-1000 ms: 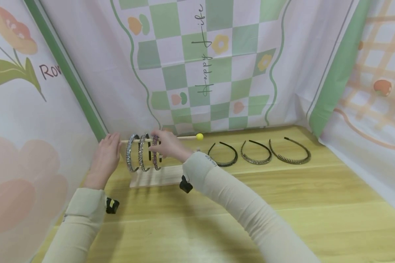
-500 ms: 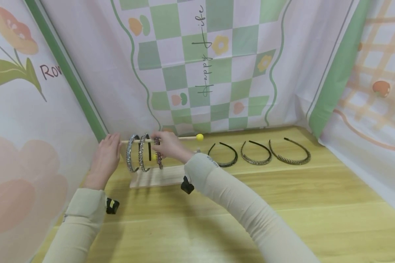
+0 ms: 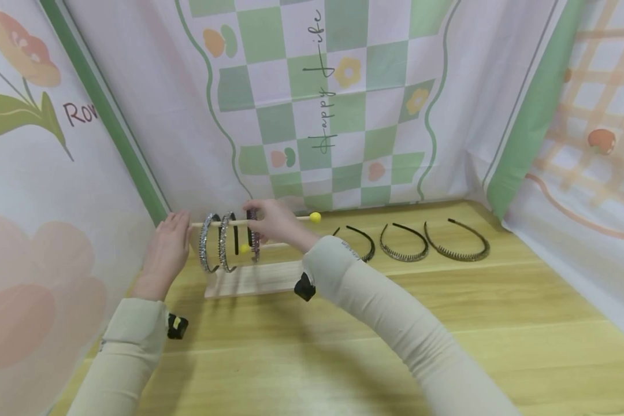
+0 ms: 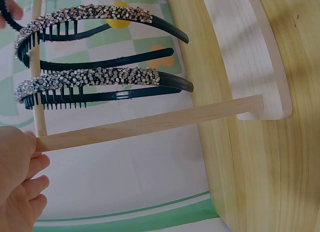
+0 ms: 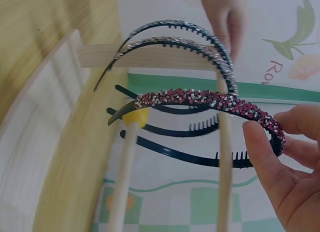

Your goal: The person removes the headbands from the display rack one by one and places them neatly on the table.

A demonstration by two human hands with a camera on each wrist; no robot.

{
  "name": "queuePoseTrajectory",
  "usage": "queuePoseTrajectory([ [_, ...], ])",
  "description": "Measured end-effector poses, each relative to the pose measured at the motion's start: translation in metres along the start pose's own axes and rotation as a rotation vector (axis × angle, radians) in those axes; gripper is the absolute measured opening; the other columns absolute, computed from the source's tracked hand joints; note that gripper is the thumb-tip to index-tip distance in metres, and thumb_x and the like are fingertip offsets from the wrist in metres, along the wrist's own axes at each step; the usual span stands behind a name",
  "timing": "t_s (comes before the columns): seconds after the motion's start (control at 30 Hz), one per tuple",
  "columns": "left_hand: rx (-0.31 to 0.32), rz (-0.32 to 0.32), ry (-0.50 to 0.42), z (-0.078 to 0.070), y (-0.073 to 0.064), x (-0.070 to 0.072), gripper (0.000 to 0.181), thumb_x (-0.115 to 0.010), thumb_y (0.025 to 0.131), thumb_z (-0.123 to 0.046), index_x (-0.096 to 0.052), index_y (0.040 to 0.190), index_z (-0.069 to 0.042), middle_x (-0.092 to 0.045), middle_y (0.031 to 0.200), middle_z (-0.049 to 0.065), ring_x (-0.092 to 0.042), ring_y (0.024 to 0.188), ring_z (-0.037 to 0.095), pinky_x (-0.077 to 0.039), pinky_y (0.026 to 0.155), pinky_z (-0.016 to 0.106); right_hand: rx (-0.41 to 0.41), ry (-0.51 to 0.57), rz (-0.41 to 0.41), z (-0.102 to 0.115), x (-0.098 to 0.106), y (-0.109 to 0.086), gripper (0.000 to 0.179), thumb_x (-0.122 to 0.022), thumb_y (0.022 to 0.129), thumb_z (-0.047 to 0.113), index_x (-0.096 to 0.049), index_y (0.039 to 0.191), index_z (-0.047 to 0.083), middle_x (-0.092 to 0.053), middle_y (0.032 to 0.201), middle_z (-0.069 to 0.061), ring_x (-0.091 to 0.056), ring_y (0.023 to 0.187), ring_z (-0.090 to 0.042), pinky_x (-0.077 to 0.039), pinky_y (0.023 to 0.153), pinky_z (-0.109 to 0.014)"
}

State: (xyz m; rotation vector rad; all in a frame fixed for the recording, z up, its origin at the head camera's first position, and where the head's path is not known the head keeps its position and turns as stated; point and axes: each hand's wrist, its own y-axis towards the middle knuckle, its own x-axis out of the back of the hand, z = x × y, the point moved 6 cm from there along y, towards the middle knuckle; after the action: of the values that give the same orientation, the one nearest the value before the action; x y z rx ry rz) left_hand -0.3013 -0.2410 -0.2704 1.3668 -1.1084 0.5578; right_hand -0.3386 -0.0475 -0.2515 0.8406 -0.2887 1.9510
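Note:
My right hand (image 3: 277,222) pinches a headband (image 5: 200,96) set with red and silver stones, thumb on one side and fingers on the other. In the right wrist view this headband arches around the rod of a wooden headband stand (image 3: 260,279). Two silver-stoned toothed headbands (image 4: 92,78) hang from the same rod, nearer its left end. My left hand (image 3: 167,245) grips the top of the stand's upright (image 4: 140,127); in the left wrist view its fingers are curled there. A yellow ball (image 3: 315,217) caps the rod's right end.
Three dark toothed headbands lie in a row to the right on the wooden table (image 3: 395,335): one (image 3: 368,254) partly behind my right wrist, a middle one (image 3: 405,256) and a far-right one (image 3: 463,254). A printed curtain (image 3: 343,115) hangs behind.
My right hand has shifted slightly right along the rod with the red-stoned headband, widening its gap from the silver ones. My left hand stays at the upright.

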Motion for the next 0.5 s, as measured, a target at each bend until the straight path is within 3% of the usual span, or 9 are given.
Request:
queuePoseTrajectory([
  [0.3,-0.009,-0.009,-0.005,-0.001,0.000,0.000,0.040,-0.039,0.099,-0.008,-0.034,0.132,0.013,-0.036,0.133,0.033,-0.029,0.125,0.047,-0.016,0.109,0.053,0.006,-0.029,-0.011,0.008,0.021,-0.009,0.046,-0.059,0.090,0.014,-0.046,0.135,0.015,-0.048,0.132,-0.011,-0.064,0.059,-0.017,-0.054,0.051,-0.025],
  [0.5,-0.004,-0.010,-0.015,0.000,0.000,0.000,0.040,-0.040,0.098,-0.008,-0.034,0.133,0.012,-0.036,0.134,0.032,-0.029,0.126,0.046,-0.015,0.109,0.052,0.035,0.041,-0.014,0.010,0.034,-0.015,0.045,-0.058,0.091,0.010,-0.047,0.135,0.013,-0.043,0.137,-0.009,-0.064,0.063,-0.023,-0.055,0.055,-0.025],
])
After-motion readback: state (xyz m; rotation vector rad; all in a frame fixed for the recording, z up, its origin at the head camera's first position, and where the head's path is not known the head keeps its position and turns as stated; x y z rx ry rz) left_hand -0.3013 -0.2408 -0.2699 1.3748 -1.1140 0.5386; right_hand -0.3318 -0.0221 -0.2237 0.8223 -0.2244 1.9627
